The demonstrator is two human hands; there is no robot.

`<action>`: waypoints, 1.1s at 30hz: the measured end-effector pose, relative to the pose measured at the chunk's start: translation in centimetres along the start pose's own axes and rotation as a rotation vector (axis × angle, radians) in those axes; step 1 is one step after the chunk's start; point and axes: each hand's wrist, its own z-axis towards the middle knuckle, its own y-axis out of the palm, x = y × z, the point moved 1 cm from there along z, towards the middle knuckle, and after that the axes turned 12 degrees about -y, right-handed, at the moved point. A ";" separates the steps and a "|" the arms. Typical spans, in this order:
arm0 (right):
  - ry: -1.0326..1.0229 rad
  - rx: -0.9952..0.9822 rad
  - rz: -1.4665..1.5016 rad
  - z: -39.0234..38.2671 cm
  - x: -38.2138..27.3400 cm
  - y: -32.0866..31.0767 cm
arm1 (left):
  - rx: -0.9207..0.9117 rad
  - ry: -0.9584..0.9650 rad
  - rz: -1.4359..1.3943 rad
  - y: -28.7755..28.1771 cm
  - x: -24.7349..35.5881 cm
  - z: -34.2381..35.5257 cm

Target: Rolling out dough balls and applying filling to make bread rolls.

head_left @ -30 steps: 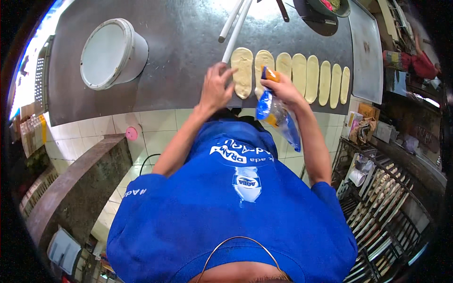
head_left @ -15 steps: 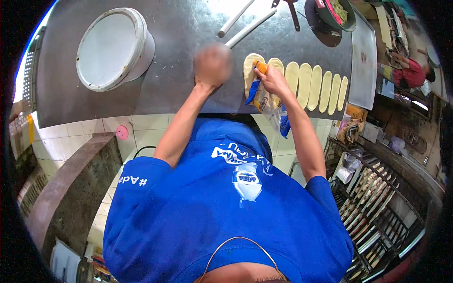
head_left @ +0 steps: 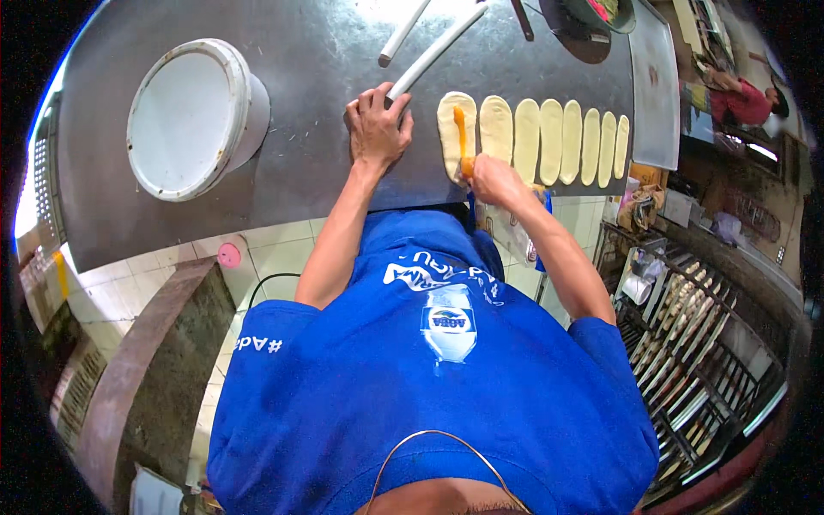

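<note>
While left grip (head_left: 378, 129), fingers apart, rests by white rod (head_left: 439, 49), right grip (head_left: 498, 182) clamps bag (head_left: 515, 233) beside orange-streaked dough (head_left: 448, 137).

We've got pale cream dough strips (head_left: 551, 142) on a dark grey surface (head_left: 309, 146), the leftmost carrying an orange streak (head_left: 461, 131). Bag (head_left: 512, 233) is clear with blue patches; bucket (head_left: 184, 120) and rods (head_left: 438, 51) read white, shirt (head_left: 429, 390) blue with white print.

Place: a small bakery workroom.
Table (head_left: 300, 172): broad, dark, smooth, twelve o'clock.
Dough strips (head_left: 550, 142): flattened ovals laid in a row, one o'clock.
White rods (head_left: 442, 47): like rolling pins, twelve o'clock.
Bucket (head_left: 184, 120): big, white, ten o'clock.
Rack (head_left: 721, 371): four o'clock, probably holding shaped dough (head_left: 687, 300), though it's blurry there.
</note>
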 end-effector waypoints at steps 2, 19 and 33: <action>-0.053 -0.058 -0.106 -1.1 0.0 -0.1 | -0.003 -0.011 0.005 0.2 0.3 0.3; 0.053 -0.063 -0.113 -1.6 11.1 -2.1 | -0.020 0.008 0.042 2.6 3.2 1.1; 0.184 0.143 -0.056 -1.3 18.2 -9.8 | 0.005 0.029 0.131 3.3 5.0 0.9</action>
